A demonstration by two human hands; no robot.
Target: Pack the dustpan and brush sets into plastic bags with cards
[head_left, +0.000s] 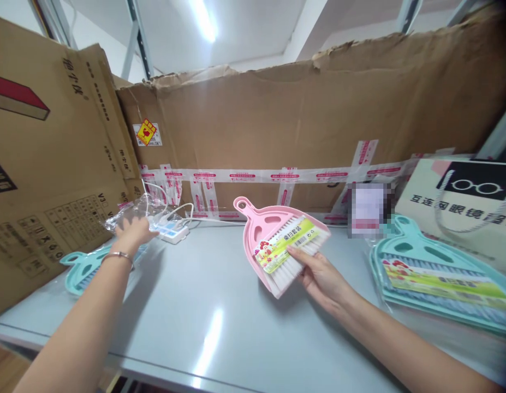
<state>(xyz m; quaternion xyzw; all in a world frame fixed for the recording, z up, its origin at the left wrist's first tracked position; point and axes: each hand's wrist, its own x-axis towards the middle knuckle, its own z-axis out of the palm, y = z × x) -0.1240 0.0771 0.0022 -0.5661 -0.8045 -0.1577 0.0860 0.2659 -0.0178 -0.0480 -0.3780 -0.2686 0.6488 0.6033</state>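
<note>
My right hand [320, 275] grips a small pink dustpan and brush set [273, 240] by its lower right edge, holding it tilted above the grey shelf [212, 305]. A yellow-green label crosses the white bristles. My left hand [132, 232], a bangle on its wrist, reaches far left onto a clear plastic bag [130, 213]; its fingers lie on the bag, partly hidden. Under that forearm lies a teal dustpan [78, 265].
A white power strip [173, 232] with cables sits behind the left hand. Teal dustpan sets [436, 278] are stacked at the right, beside a paper bag [465, 202] with glasses print. Taped cardboard [297, 125] walls the back and left.
</note>
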